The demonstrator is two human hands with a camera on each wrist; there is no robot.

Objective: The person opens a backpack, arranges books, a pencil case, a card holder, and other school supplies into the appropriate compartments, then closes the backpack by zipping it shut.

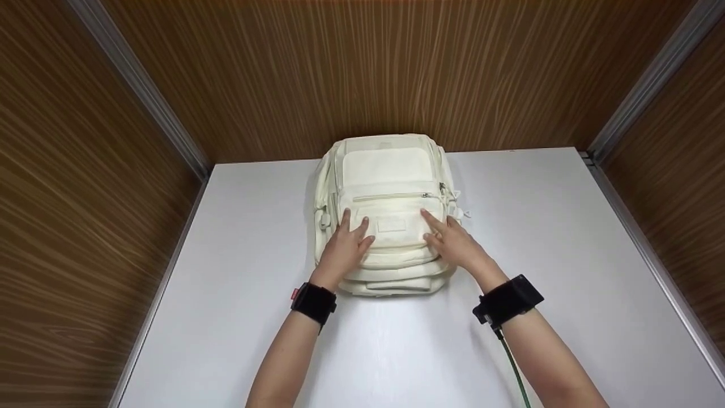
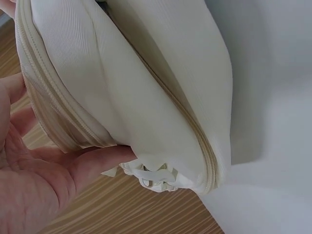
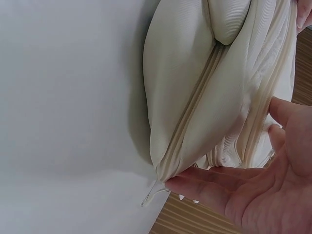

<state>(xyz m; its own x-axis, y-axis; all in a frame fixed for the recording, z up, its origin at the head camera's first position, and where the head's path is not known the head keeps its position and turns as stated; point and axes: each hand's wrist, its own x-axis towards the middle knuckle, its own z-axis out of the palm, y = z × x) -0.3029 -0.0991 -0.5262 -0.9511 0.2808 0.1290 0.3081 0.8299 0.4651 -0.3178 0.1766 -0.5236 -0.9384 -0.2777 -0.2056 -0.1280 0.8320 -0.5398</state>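
While the cream backpack point(image 1: 388, 209) is lying flat on the white table point(image 1: 226, 317) with its long side pointing away, the left hand point(image 1: 344, 249) and right hand point(image 1: 456, 243) are resting open-fingered on its near end.

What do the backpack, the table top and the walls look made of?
Backpack: cream woven fabric, probably nylon or polyester; fine ribbed weave and soft folds in the wrist views, matte. Table top: smooth white sheet, likely laminate or painted board, slight sheen. Walls: wood-grain panels, possibly veneer or print.
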